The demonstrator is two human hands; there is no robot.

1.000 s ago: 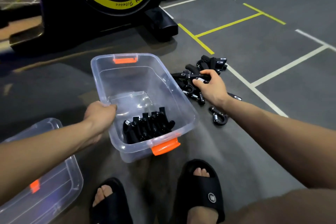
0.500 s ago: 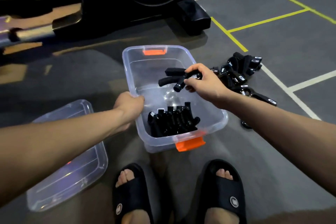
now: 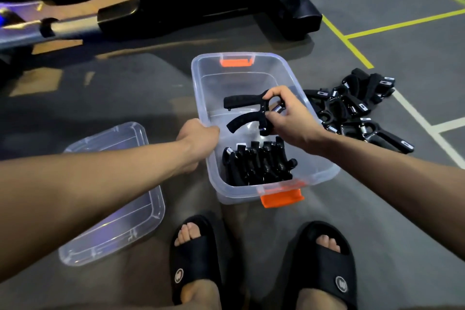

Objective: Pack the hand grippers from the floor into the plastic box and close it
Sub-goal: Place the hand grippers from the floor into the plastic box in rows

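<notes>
A clear plastic box [image 3: 201,88] with orange latches stands on the grey floor in front of my feet. My left hand [image 3: 198,138] grips its left rim. My right hand [image 3: 289,118] pinches a black hand gripper [image 3: 241,111] by its spring end and holds it over the middle of the box, handles pointing left. A row of several hand grippers [image 3: 259,163] stands packed at the near end of the box. A pile of hand grippers [image 3: 357,108] lies on the floor right of the box. The clear lid [image 3: 113,199] lies on the floor to the left.
A black exercise machine [image 3: 201,2] with a yellow-ringed wheel stands just behind the box. My two feet in black slides [image 3: 196,259] are close below the box. Yellow and white lines [image 3: 347,40] cross the floor on the right.
My right hand took a hand gripper from the floor pile and carried it left over the box. The left hand stayed on the rim. The camera view shifted left.
</notes>
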